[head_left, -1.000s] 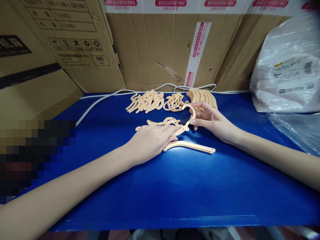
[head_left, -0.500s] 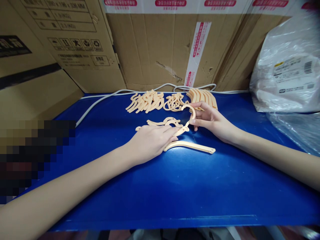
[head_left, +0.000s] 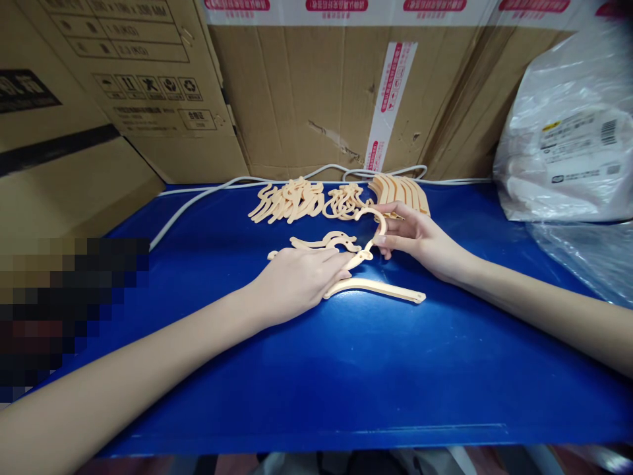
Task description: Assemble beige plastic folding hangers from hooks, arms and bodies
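- The cream hook [head_left: 382, 223] is between your hands over the counter [head_left: 395, 376], its lower end at the cream arm [head_left: 357, 260].
- Your right hand [head_left: 420, 237] pinches the hook's curve.
- Your left hand [head_left: 299, 280], palm down, grips the arm.
- A curved strip [head_left: 376, 287] lies nearer you.

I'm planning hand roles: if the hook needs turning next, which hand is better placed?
Probably the right hand: it grips the hook by its curve. The left hand holds the pale piece at the hook's lower end, so it seems better suited to steadying.
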Demonstrator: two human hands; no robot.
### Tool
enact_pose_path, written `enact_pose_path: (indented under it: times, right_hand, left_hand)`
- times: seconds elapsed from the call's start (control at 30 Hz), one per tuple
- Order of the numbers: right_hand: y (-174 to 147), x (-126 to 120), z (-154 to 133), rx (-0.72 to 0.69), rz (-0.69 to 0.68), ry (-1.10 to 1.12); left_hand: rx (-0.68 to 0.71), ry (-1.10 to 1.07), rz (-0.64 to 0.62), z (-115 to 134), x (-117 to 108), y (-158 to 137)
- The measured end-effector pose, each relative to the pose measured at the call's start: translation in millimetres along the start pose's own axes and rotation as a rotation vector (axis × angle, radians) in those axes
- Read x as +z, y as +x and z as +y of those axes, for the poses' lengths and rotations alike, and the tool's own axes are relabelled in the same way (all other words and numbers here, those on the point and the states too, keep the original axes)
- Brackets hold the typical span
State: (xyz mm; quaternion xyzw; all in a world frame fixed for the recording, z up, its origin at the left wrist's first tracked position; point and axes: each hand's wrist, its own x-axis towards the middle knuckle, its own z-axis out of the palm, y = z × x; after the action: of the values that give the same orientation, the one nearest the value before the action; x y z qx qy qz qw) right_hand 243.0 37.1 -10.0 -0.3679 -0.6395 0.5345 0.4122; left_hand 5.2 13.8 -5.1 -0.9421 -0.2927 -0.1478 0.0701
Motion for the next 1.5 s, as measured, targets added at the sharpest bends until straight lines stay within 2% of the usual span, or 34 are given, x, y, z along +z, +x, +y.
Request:
enact_pose_path:
  times: [0.3,0.8,1.27,1.5]
  right_hand:
    - [-0.9,0.0,-1.2,0.046,-0.007,0.026]
    - [-2.2,0.9,-5.1,0.11,0.055,0.056]
    - [-2.0,0.5,-2.4,0.063,-0.021,0.032]
    - [-3.8,4.3,-5.3,0.073,-0.116,0.011]
  left_hand:
    - [-0.025,-0.019,-0.07,0.4,-1.7,1.1]
    - [-0.061,-0.011,-0.084,1.7,-2.5,0.9]
    - [-0.119,-0.069,-0.059,3.6,-6.0,1.6]
    - [-0.151,-0.243,-0.052,6.0,-11.5,1.2]
